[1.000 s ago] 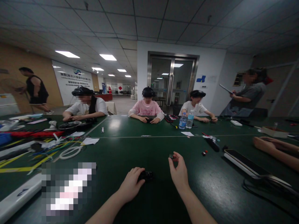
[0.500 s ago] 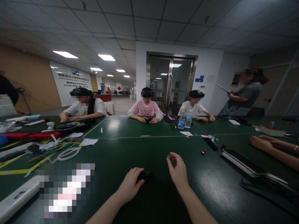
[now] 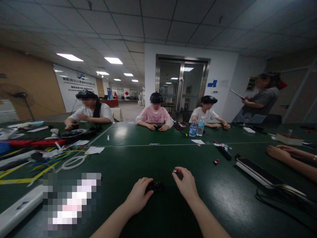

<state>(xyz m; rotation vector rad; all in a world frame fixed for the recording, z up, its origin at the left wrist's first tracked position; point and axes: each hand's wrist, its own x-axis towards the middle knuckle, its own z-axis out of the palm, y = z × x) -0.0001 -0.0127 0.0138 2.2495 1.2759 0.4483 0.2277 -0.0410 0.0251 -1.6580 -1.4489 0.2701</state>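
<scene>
Looking like an office being used as a shared workroom. Showing a tiled ceiling (image 3: 158,24) with bright light panels (image 3: 113,60), a wall sign (image 3: 78,82) bearing a logo and lettering, and metal-framed glass doors (image 3: 169,87). Opening at the back onto a lit area with desks (image 3: 133,98). Seating people (image 3: 154,115) in headgear around a long green table (image 3: 138,157), scattered with cables (image 3: 73,163) and papers (image 3: 95,150).

Far beyond and left of your left hand (image 3: 139,195), the white wall sign (image 3: 76,84) carries dark Chinese lettering; you can make out 大数据科技有限公司, with smaller lines below too blurred. Nearer, left of that hand, the white bar (image 3: 13,216) bears one dark, unclear mark. Beyond your right hand (image 3: 185,183), the bottle labels (image 3: 193,128) are illegible.
</scene>
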